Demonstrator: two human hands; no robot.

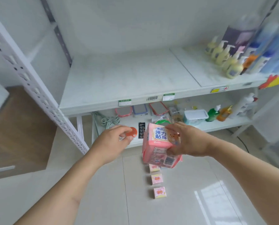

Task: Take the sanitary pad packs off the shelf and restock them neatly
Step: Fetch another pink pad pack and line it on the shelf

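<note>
pink pad pack [160, 143], blue label, held in right hand [187, 140]

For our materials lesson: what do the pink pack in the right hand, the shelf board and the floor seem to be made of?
Pink pack: thin soft plastic film, likely; it is glossy, printed and crinkled at the ends under the right hand.
Shelf board: pale, matt, faintly veined; could be laminate or painted board.
Floor: glazed tile, probably; straight joint lines and a bright window reflection.

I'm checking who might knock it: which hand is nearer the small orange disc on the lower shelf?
Left. The left hand is right beside the orange disc; the right hand is farther right, holding the pink pack.
</note>
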